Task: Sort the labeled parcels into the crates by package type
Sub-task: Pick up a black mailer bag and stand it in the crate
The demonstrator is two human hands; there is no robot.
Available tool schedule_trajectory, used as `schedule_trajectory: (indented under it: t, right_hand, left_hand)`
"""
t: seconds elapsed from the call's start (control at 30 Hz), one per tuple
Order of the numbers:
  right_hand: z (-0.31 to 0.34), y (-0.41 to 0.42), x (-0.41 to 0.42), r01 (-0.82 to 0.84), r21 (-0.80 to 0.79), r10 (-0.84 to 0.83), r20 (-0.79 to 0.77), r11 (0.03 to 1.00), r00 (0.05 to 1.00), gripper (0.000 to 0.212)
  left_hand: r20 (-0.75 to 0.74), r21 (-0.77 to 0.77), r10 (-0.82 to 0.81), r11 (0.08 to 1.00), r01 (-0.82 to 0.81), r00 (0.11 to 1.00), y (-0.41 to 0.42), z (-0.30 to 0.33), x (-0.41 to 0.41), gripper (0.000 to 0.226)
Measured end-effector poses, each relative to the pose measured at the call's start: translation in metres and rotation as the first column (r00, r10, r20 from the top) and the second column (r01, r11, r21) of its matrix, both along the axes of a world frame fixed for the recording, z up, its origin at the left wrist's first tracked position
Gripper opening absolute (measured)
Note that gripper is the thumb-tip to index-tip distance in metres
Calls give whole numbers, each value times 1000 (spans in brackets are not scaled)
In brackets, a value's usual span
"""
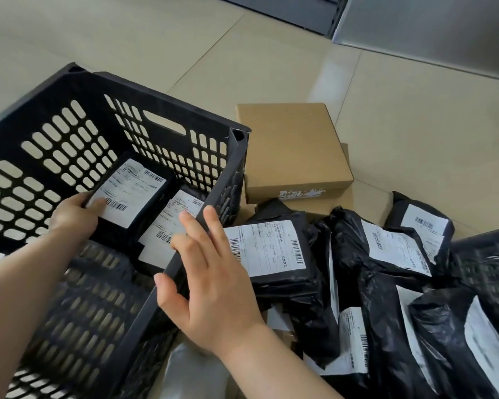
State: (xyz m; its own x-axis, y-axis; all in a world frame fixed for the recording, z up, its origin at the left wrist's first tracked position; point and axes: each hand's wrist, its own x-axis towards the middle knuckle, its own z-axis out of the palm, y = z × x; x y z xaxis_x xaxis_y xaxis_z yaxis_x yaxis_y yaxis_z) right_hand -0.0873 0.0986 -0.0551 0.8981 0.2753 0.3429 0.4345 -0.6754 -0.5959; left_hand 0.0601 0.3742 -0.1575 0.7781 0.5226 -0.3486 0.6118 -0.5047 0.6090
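My left hand [75,214] reaches into the black slotted crate [236,145] and grips a black poly-bag parcel with a white label [130,191] by its near left corner, thumb on the label. A second labelled black parcel [173,226] lies under it in the crate. My right hand [211,280] hovers open with spread fingers over the crate's right rim, holding nothing. To its right a pile of black labelled bag parcels [274,249] lies on the floor. Behind them sit brown cardboard boxes [291,148].
A second black crate [490,272] shows at the right edge. More black bags [392,326] fill the lower right floor. A pale grey bag [190,370] lies by my right wrist. Beige floor tiles [415,116] stretch beyond, with a metal cabinet [432,27] at the back.
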Motion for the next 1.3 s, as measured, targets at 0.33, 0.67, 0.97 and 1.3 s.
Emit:
schedule_trajectory:
  t: [0.33,0.67,0.97,1.3]
  right_hand:
    - [-2,2,1,-1,41,1,14,999,1000,41]
    - [-1,2,0,2,33,-2,20,999,1000,41]
    - [19,-13,2,-73,-118,51,-177,990,983,52]
    - [76,-47,-4,-140,-229,37,-405,963,914,72]
  left_hand:
    - [-205,78,-196,973,215,959,-29,-19,1,110]
    - [-296,346,-216,884,315,931,-52,-10,4,109]
    - [-337,344,-314,837,426,888,-74,26,-3,90]
    - [-80,262,-462,845,466,883,-126,124,-7,73]
